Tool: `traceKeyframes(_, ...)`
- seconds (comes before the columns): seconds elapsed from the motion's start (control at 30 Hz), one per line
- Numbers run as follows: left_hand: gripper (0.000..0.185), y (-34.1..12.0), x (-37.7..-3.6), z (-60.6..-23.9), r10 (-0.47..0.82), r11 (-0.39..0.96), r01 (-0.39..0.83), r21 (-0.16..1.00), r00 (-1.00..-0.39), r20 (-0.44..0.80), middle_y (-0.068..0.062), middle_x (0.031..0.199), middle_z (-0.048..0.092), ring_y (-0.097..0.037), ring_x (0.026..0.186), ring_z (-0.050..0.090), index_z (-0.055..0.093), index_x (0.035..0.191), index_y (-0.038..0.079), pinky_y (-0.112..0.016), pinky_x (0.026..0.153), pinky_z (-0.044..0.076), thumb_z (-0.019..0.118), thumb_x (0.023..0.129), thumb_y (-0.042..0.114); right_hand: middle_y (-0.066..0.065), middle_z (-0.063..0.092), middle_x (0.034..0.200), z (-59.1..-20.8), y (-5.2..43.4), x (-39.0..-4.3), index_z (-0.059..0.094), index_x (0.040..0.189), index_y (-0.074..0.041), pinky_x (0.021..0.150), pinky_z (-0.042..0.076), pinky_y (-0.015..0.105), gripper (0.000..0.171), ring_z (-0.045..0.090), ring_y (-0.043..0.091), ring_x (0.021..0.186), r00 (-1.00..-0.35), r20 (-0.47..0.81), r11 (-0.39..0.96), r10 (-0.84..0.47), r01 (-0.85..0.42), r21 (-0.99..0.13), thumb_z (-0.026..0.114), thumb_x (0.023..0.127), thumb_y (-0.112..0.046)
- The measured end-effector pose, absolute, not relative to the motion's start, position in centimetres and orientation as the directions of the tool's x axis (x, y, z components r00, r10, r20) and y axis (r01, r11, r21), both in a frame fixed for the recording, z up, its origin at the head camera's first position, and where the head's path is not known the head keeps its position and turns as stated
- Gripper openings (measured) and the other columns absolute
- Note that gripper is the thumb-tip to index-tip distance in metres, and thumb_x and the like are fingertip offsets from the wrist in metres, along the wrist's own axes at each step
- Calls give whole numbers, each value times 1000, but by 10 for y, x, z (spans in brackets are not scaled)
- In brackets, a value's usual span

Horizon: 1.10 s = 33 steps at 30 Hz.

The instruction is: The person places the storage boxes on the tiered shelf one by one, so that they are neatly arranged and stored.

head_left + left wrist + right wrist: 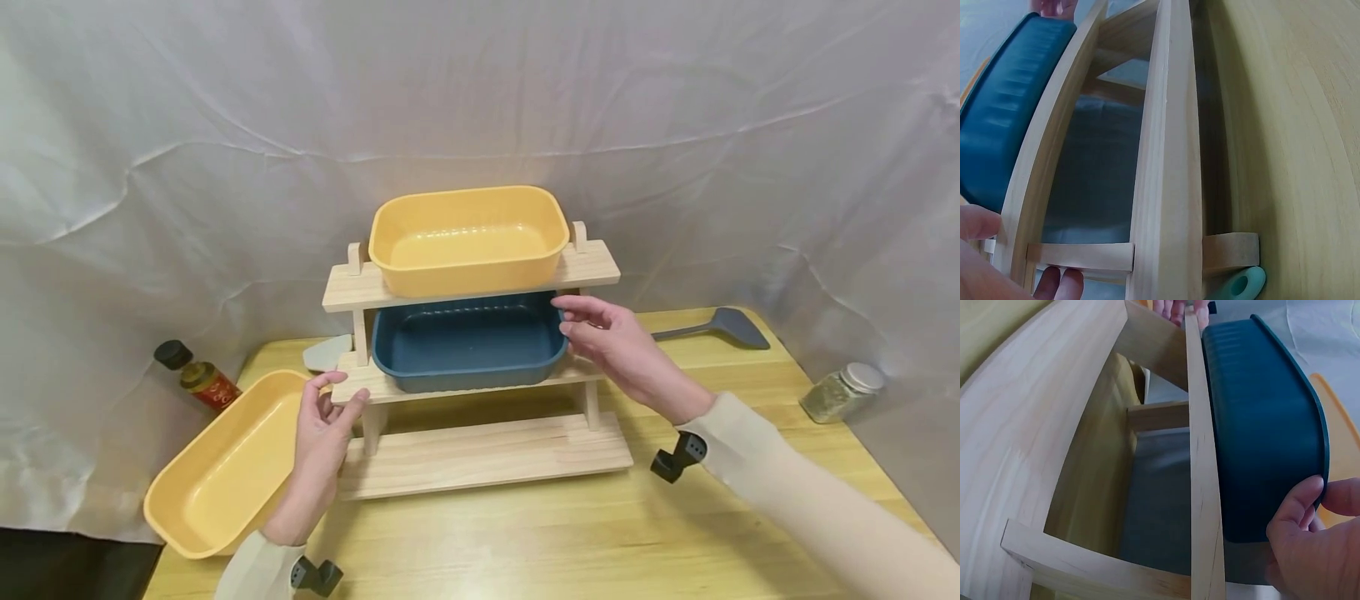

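A dark blue bin (470, 343) sits on the middle tier of a wooden tiered rack (495, 454). At its right end, my right hand (618, 350) pinches the bin's rim between thumb and fingers, also seen in the right wrist view with the blue bin (1263, 431). My left hand (321, 442) holds the left end of the middle tier. In the left wrist view its thumb (979, 223) lies at the tier's edge while two fingertips show below. On the top tier stands a yellow bin (468, 279).
Another yellow bin (225, 492) lies tilted left of the rack, beside a red-labelled bottle (206, 383). A pale utensil head (327, 353) shows behind the rack's left side. To the right are a grey spatula (738, 327) and a glass jar (836, 396). Grey cloth (480, 92) hangs behind.
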<state>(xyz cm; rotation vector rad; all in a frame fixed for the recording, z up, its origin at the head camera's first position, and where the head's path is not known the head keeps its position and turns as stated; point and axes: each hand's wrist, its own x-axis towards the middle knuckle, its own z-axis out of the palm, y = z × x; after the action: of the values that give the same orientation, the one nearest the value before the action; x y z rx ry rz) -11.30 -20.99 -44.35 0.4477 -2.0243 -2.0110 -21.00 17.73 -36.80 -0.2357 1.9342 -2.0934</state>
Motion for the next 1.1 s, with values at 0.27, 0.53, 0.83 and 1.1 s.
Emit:
traceKeyframes(0.27, 44, -210, -112, -445, -392, -12, -44, 999, -919, -45, 0, 94, 45, -11, 77, 49, 53, 138, 13, -22, 66, 40, 78, 102, 7, 7, 57, 120, -368, 177, -215, 52, 156, 3, 87, 58, 24, 48, 61, 13, 92, -945, -78, -68, -317, 104, -992, 63, 110, -3)
traceKeyframes(0.53, 45, -210, -113, -444, -389, -5, -55, 998, -920, -52, -1, 96, 45, -11, 80, 50, 53, 139, 13, -22, 68, 41, 78, 103, 9, 7, 57, 120, -368, 179, -219, 51, 156, 5, 88, 58, 25, 49, 62, 12, 92, -944, -81, -75, -321, 110, -991, 64, 109, -2)
traceKeyframes(0.83, 45, -210, -113, -444, -391, -6, -53, 999, -919, -51, -1, 97, 47, -12, 80, 51, 53, 140, 12, -23, 69, 41, 78, 103, 9, 6, 57, 120, -368, 178, -220, 52, 155, 4, 88, 58, 24, 47, 61, 13, 93, -943, -87, -65, -322, 114, -991, 64, 110, -3)
traceKeyframes(1.1, 45, -209, -113, -443, -385, -6, -56, 998, -921, -54, -1, 99, 48, -11, 83, 53, 52, 140, 12, -22, 72, 43, 78, 103, 9, 14, 57, 131, -364, 185, -218, 50, 154, 3, 95, 57, 29, 45, 63, 16, 103, -940, -53, -13, -336, 61, -998, 61, 112, -9)
